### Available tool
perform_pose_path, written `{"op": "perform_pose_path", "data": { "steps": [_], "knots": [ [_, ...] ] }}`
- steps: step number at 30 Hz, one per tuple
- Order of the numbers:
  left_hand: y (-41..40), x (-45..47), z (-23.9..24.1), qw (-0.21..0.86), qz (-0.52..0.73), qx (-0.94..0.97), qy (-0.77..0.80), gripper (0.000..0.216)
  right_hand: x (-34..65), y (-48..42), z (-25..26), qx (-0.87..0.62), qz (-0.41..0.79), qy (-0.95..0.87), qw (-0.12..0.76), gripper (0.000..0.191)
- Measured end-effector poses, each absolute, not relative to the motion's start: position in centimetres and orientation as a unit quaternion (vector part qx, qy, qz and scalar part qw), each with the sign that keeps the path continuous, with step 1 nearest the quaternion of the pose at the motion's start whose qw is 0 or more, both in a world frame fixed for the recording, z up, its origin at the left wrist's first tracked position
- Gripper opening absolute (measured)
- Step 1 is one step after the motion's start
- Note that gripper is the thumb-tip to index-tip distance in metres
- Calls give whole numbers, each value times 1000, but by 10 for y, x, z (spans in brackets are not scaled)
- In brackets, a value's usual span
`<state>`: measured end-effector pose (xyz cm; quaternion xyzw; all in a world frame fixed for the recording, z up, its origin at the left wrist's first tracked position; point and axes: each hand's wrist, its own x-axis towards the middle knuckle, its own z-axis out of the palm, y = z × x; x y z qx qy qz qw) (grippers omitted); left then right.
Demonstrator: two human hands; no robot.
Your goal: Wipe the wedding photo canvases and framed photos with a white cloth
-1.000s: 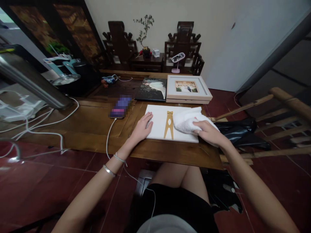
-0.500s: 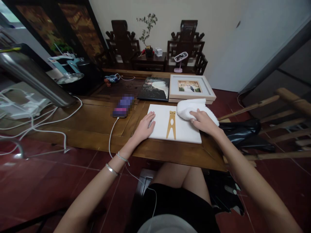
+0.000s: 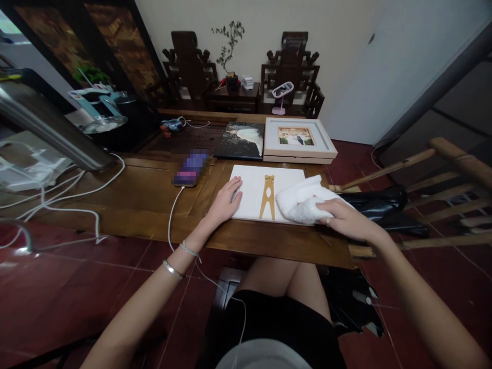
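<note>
A flat white board [image 3: 249,192] lies near the front edge of the wooden table, with a gold bear-headed, two-legged figure [image 3: 268,197] on its face. My left hand [image 3: 226,200] rests on the board's left edge, fingers stretched out, holding nothing. A white towel [image 3: 298,200], bunched up, covers the board's right part. My right hand [image 3: 340,216] grips the towel at its right end, near the board's lower right corner. That corner is hidden under the cloth.
Behind the board lie a dark picture panel [image 3: 242,140] and a pale wooden photo frame [image 3: 323,141]. A phone [image 3: 190,169] with a white charging cable [image 3: 171,210] is to the left. White cords and a steel cylinder [image 3: 73,138] stand further left. A wooden chair [image 3: 403,159] is at right.
My right hand has drawn the towel from the board's upper right down toward its lower right corner. My left hand stays at the left edge.
</note>
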<state>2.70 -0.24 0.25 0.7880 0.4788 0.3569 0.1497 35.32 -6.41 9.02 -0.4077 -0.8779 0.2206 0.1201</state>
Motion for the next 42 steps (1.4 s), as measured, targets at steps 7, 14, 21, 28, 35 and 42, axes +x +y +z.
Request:
{"op": "perform_pose_path", "data": {
  "steps": [7, 14, 21, 28, 35, 42],
  "knots": [
    [-2, 27, 2, 143, 358, 790, 476, 41, 350, 0, 69, -487, 152, -834, 210, 8],
    [-1, 27, 0, 144, 360, 789, 476, 40, 332, 18, 70, -507, 86, -831, 212, 10],
    [0, 28, 0, 137, 356, 791, 478, 42, 333, -36, 67, -445, 77, -876, 170, 15],
    [-2, 28, 1, 139, 359, 789, 479, 42, 338, -96, 85, -404, 120, -898, 122, 17],
    [-2, 27, 0, 143, 360, 787, 481, 40, 337, -69, 74, -411, 133, -887, 163, 17],
    [-1, 27, 1, 140, 356, 791, 479, 42, 326, -16, 74, -481, 108, -848, 196, 13]
  ]
}}
